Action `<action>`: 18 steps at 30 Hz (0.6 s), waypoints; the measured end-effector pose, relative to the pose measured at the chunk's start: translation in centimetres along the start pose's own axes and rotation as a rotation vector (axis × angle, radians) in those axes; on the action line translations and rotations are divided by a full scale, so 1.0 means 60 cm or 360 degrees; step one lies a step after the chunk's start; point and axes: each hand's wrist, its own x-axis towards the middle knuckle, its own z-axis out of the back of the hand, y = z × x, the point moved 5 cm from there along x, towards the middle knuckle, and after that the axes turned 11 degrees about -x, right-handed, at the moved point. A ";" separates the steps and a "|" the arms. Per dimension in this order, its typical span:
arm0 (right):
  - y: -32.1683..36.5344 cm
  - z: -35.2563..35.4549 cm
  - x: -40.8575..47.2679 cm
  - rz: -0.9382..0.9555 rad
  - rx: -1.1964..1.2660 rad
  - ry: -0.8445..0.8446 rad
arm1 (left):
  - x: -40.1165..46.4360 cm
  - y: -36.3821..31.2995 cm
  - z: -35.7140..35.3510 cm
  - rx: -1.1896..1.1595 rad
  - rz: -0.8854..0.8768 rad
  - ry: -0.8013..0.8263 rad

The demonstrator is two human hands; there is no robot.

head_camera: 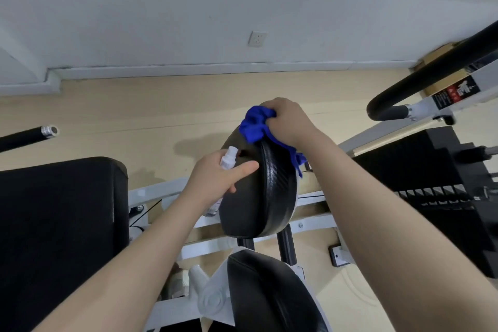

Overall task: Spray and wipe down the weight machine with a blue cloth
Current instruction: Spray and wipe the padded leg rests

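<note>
Your right hand [289, 122] fingers bunched around blue cloth [256, 127] atop black back pad [256, 197], your left hand [215, 174] fingers wrapped round spray bottle [229, 158], thumb extended against pad

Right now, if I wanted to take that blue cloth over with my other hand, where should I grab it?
Probably the loose tail of the blue cloth, coming from the right side of the black pad. The right hand bunches the top, while the tail hangs free down the pad's edge.
</note>
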 end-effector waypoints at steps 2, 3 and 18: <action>-0.030 -0.015 0.037 -0.0173 0.0140 0.0191 | 0.006 -0.002 -0.002 0.0045 0.0003 -0.0015; -0.042 -0.017 0.042 -0.0222 0.0174 0.0274 | 0.006 -0.005 -0.003 0.0051 -0.0002 -0.0004; -0.114 -0.066 0.065 -0.0257 0.0208 0.0664 | 0.021 0.008 -0.012 0.0102 -0.0059 0.0212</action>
